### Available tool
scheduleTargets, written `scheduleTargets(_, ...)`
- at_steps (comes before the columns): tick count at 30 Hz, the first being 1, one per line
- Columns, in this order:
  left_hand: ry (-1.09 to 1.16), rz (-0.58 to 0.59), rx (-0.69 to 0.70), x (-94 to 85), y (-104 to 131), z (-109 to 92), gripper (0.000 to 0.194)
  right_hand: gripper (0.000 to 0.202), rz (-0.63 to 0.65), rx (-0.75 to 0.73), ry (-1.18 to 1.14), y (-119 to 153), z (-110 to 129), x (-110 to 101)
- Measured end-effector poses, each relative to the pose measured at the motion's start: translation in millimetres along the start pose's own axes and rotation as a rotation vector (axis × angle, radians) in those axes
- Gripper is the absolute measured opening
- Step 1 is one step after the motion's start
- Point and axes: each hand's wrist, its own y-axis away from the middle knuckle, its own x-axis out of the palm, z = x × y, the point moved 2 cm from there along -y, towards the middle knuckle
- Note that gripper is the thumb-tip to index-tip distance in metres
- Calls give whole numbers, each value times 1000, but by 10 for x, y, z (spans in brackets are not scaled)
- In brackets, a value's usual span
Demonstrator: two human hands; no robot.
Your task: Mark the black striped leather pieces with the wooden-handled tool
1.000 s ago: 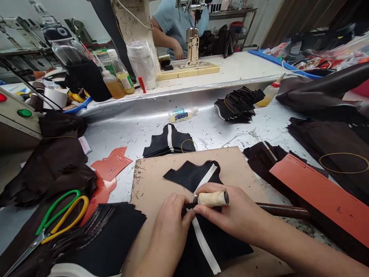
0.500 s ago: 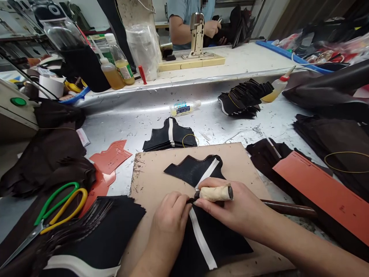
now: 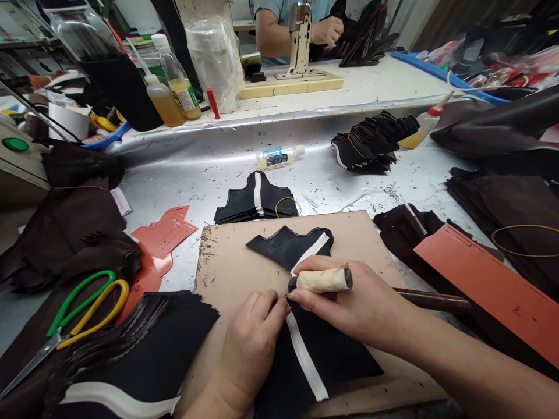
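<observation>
Black striped piece (image 3: 338, 349): lower centre, on tan board (image 3: 231, 262). Right hand (image 3: 364, 299): gripping wrapped-handled tool (image 3: 323, 280). Left hand (image 3: 253, 334): fingers curled alongside, grip unclear. Apparent step: working piece's middle; next likely calls for steady holding.

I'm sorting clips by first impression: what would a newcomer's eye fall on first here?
First, at lower centre, the left hand beside the right hand, which grips a pale-handled tool over black material on a tan board. Next, green-and-yellow scissors at lower left. Then the long orange card at right, bright against dark stacks.
</observation>
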Motion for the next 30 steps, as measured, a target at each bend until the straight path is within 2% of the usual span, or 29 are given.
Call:
scheduleTargets(3, -11, -7, 29, 3, 2, 6, 22, 11, -49, -38, -23, -48, 20, 12)
scheduleTargets(8, 3, -38, 44, 14, 14, 7, 20, 18, 73, -58, 61, -92, 42, 38)
scheduleTargets(12, 12, -15, 28, 27, 28, 10, 21, 11, -48, -73, 1, -63, 97, -14)
scheduleTargets(14, 17, -27, 25, 25, 19, 13, 22, 12, -10, -43, 32, -61, 81, 25)
scheduleTargets(17, 63, -72, -54, 16, -2, 45, 15, 22, 99, -17, 92, -81, 17, 112)
scheduleTargets(21, 137, -94, -178, 0, 5, 101, 10, 25, 109, -35, 92, -96, -36, 139)
scheduleTargets(26, 119, -81, -33, -44, 21, 65, 14, 27, 125, -32, 84, -82, -37, 113)
scheduleTargets(30, 64, -37, 58, -42, 42, 32, 21, 17, 90, -50, 36, -65, 11, 72)
